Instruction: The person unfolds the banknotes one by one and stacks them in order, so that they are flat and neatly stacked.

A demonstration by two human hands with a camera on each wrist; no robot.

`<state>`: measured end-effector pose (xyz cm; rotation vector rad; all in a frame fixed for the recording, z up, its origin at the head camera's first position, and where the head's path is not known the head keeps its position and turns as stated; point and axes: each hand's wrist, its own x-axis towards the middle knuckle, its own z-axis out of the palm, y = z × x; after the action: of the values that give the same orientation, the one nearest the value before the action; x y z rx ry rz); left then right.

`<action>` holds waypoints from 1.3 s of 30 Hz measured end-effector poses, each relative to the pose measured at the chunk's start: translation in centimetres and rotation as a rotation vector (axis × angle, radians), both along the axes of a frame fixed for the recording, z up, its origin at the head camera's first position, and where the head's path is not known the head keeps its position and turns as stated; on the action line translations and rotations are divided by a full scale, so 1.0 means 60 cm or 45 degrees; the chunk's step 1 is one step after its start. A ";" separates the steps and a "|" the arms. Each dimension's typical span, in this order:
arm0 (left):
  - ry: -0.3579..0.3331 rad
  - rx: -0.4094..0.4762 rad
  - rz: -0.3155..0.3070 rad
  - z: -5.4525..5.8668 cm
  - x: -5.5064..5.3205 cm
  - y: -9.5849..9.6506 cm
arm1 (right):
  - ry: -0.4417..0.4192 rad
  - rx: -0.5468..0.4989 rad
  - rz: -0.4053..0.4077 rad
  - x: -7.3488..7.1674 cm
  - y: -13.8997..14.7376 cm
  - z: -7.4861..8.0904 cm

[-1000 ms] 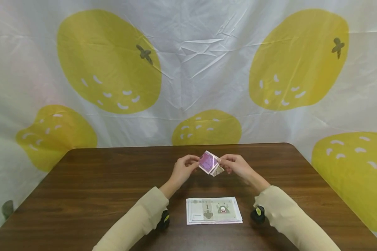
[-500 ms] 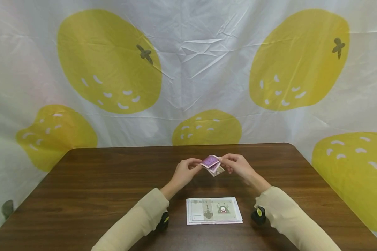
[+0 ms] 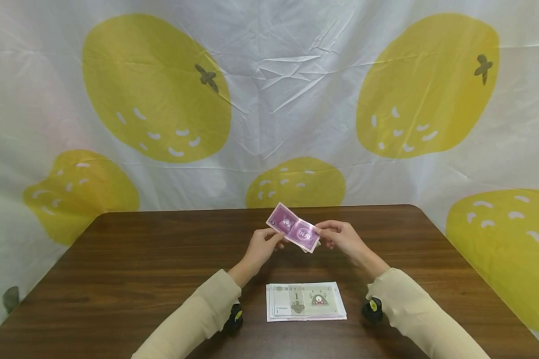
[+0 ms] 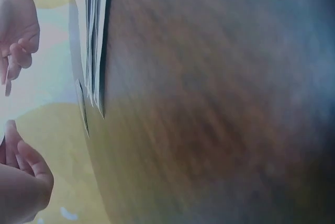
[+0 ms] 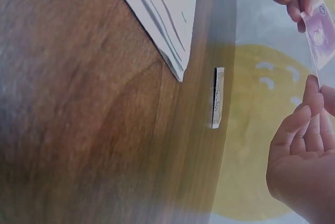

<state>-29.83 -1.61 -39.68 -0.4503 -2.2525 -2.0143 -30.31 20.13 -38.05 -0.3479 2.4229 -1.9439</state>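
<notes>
A purple banknote (image 3: 293, 227) is held up between both hands over the far half of the table, tilted, with a crease across its middle. The left hand (image 3: 261, 249) pinches its lower left edge between thumb and fingers. At its right end the right hand (image 3: 341, 239) pinches the corner. Below the purple note, a second small note (image 5: 218, 98) lies on the table; in the head view it is almost wholly hidden. Nearer the body lies a stack of play banknotes (image 3: 306, 301), a greenish 1 note on top.
The brown wooden table (image 3: 161, 259) reaches back to a white curtain (image 3: 260, 124) printed with yellow fruit. Black wrist bands with cameras (image 3: 372, 310) sit under the sleeves, on either side of the stack.
The purple note was doubled over and then curled; now it is spread out, its left half swung up and left. The left hand has shifted slightly; the right hand stays nearly still.
</notes>
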 end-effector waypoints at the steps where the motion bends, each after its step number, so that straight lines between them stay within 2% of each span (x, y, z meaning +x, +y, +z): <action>1: -0.024 0.028 -0.019 0.000 0.001 0.001 | 0.005 0.003 0.003 0.000 0.002 -0.001; 4: -0.079 0.082 -0.053 -0.001 0.002 0.002 | 0.014 -0.002 0.001 0.000 0.004 -0.001; 10: -0.153 0.134 -0.016 0.000 0.003 -0.001 | 0.025 0.023 0.006 0.004 0.009 0.000; 14: -0.121 0.140 -0.034 0.000 0.000 -0.008 | 0.022 0.050 0.028 0.008 0.016 -0.001; 17: -0.094 0.111 -0.069 0.001 0.001 -0.013 | 0.025 0.058 0.055 0.009 0.021 -0.002; 22: -0.096 0.055 -0.119 0.004 0.009 -0.017 | 0.037 0.067 0.101 0.010 0.026 -0.004; 29: -0.119 0.043 -0.159 0.010 0.017 -0.018 | 0.008 0.077 0.130 0.016 0.030 -0.005; 34: -0.153 -0.031 -0.177 0.000 0.015 -0.021 | -0.002 0.132 0.151 0.024 0.034 -0.007; 39: -0.139 -0.137 -0.230 -0.003 0.020 -0.024 | -0.041 0.166 0.176 0.034 0.039 -0.010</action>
<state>-28.65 -3.07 -39.88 -0.5873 -2.4769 -2.0536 -28.30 22.50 -38.64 -0.4629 2.4189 -1.7134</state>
